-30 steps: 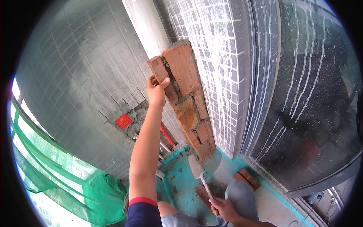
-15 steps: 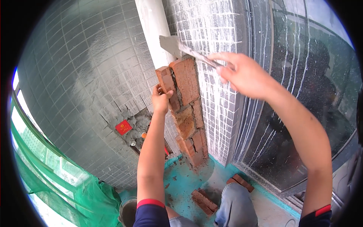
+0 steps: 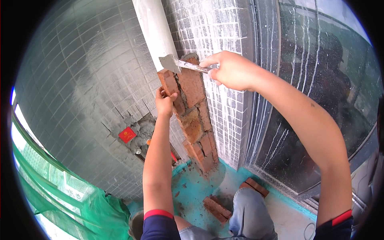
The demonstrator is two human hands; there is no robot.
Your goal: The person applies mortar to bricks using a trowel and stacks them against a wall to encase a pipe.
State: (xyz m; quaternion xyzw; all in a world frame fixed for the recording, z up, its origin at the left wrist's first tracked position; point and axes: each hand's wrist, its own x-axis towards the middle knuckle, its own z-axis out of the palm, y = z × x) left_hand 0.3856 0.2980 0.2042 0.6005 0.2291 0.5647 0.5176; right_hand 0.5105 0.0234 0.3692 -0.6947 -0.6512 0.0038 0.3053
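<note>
Left grip on brick, left edge

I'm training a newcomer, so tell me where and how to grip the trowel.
Take the trowel by its handle, probably coming from the right, as the right hand does: the slim handle extends that way, while the wide, flat blade lies at the left end.
</note>
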